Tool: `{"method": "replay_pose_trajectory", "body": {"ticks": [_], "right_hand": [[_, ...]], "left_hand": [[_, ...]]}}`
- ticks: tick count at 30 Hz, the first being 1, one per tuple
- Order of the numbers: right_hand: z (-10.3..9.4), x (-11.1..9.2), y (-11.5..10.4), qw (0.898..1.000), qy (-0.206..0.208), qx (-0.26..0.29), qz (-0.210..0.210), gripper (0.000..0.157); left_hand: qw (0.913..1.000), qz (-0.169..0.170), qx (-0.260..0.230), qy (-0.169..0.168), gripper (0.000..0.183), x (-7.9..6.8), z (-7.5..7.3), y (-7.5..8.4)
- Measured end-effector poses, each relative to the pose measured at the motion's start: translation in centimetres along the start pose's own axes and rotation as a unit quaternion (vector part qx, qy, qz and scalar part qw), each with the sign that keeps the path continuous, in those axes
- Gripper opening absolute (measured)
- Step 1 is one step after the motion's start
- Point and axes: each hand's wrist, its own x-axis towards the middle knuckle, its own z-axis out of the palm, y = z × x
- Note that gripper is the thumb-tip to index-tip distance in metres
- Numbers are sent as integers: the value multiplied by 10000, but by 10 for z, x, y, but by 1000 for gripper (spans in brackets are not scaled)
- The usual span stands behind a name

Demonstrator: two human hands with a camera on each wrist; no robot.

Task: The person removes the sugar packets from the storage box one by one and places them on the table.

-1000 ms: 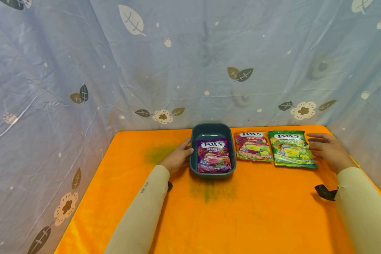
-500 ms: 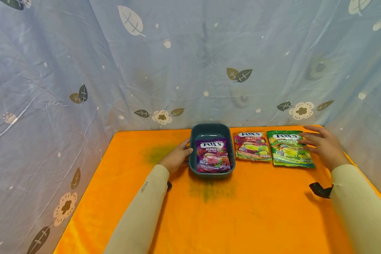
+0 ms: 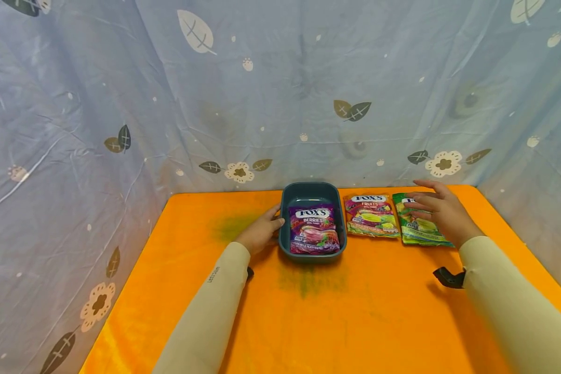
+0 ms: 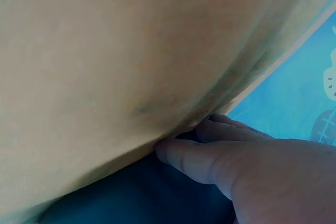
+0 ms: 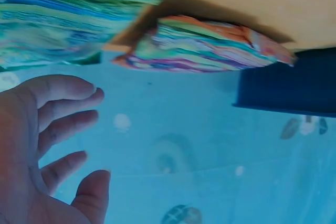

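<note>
1. Currently, the blue tray (image 3: pixel 311 191) stands near the middle of the table's (image 3: pixel 378 311) back edge; 1 purple candy bag (image 3: pixel 314 231) lies face up inside, toward the tray's front wall.
2. Left hand (image 3: pixel 259 232): fingers extended, tips touching the outside of the tray's left wall; apparently not clamped on it, though the lower fingers are poorly shown.
3. Right hand (image 3: pixel 449 213): fingers and thumb apart, above the green candy bag (image 3: pixel 421 236), partly covering it in the head view.
4. Green candy bag: flat, near the table's back right corner.
5. Orange candy bag (image 3: pixel 371 218): flat, between tray and green candy bag.
</note>
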Motion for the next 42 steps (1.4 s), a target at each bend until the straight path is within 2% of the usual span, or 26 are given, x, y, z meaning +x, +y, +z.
{"method": "replay_pose_trajectory", "body": {"ticks": [4,12,25,35,42], "right_hand": [[14,5,-4,9999,-124,-32,-8,59],[45,12,-15,9979,-467,427,-114,56],[99,21,-23,9954,-788,482,-269,52],[146,27,-33,9860,-1304,850,-591,50],[177,31,-30,9838,-1547,836,-364,52]], "left_hand": [[10000,-26,29,9,58,1,0,0],[10000,-42,11,-28,57,1,0,0],[10000,56,25,-27,57,1,0,-3],[9999,85,-32,-55,56,0,-1,-2],[9999,56,-55,-99,57,0,-2,-2]]}}
